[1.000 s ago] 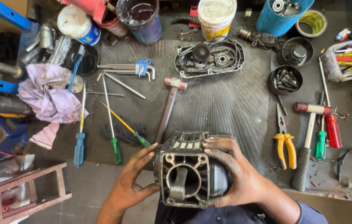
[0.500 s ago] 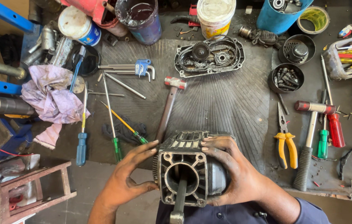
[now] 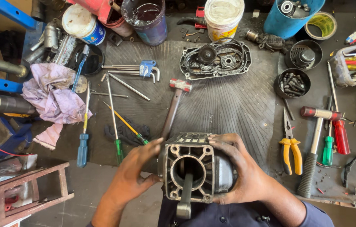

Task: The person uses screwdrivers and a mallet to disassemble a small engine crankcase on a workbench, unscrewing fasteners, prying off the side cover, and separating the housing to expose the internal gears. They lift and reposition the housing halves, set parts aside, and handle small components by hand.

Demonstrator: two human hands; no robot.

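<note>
Head view: a grey, finned cast-metal engine cylinder block (image 3: 190, 168) stands at the near edge of the ribbed black rubber mat (image 3: 228, 105), its round bore turned up toward the camera, with a dark connecting rod (image 3: 185, 191) hanging out of the bore toward the person; the left hand (image 3: 134, 178) lies with fingers spread flat against the block's left face, while the right hand (image 3: 239, 172) curls over its top right corner and side, so the block is clamped between both palms and kept from tipping; farther off, a red-headed hammer (image 3: 174, 107) points at the block; an open grey gear-case half (image 3: 215, 59) lies at the far side; yellow-handled pliers (image 3: 289, 145) rest to the right, within reach.
</note>
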